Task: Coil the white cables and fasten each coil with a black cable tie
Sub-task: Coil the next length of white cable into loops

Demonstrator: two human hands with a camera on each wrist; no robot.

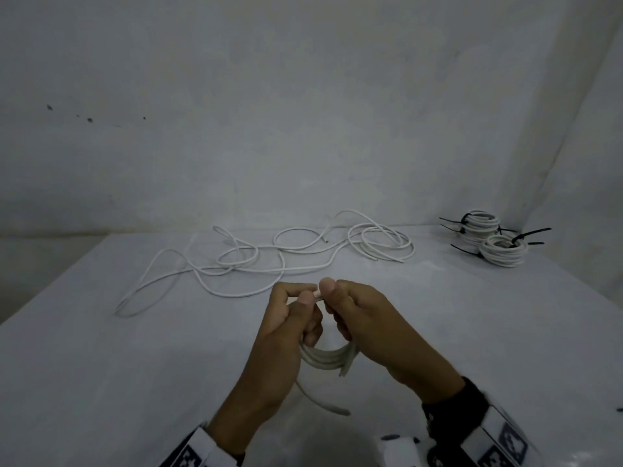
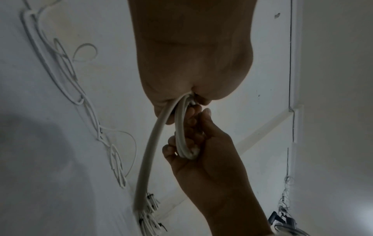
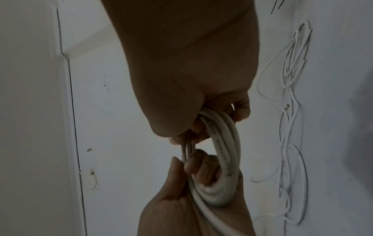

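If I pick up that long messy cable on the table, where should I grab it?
Probably at its bare end, coming from above with a pinch. That tip lies free on the table, clear of the crossing loops, so coiling from there should drag fewer tangles.

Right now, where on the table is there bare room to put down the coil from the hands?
Bare table lies left of the left hand, nearer than the loose cables. More lies right of the right hand, before the tied coils. The far middle is crowded.

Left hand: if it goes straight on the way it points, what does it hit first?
Probably the right hand: the left hand points at it across the coil both hold, thumbs nearly touching. Depth unclear.
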